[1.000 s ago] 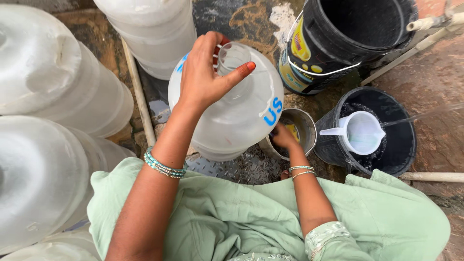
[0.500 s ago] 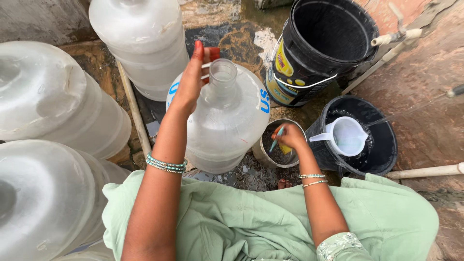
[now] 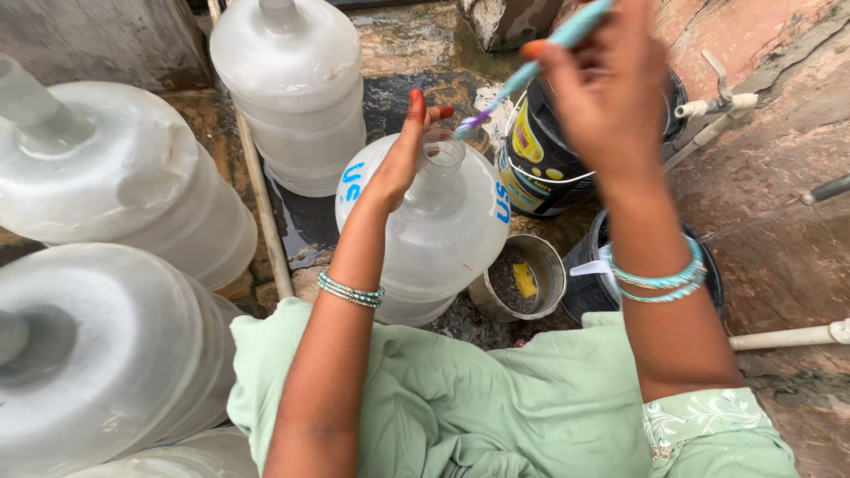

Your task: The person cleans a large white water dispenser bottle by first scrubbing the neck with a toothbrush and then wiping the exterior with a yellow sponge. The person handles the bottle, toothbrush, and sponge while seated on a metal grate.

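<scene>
Translucent ribbed jug [image 3: 434, 239] steadied by spread left hand [image 3: 403, 159]; right hand [image 3: 606, 88] pinches teal toothbrush [image 3: 531, 66].

Floor [image 3: 779, 230]: rough stone/concrete, reddish on the right, dark and wet w/ a puddle [image 3: 305, 235] between the jugs. Standing on it: 5 big translucent water jugs. One upright at top centre [image 3: 288, 88], two at left [image 3: 115, 168] [image 3: 97, 354], part of another at bottom left [image 3: 177, 460], and a blue-marked one at centre [image 3: 438, 235]. Just right of that: small metal tin [image 3: 522, 279], black bucket [image 3: 549, 168], black tub [image 3: 589, 283]. White pipes run along the floor at left [image 3: 261, 212] and right [image 3: 788, 336].
</scene>
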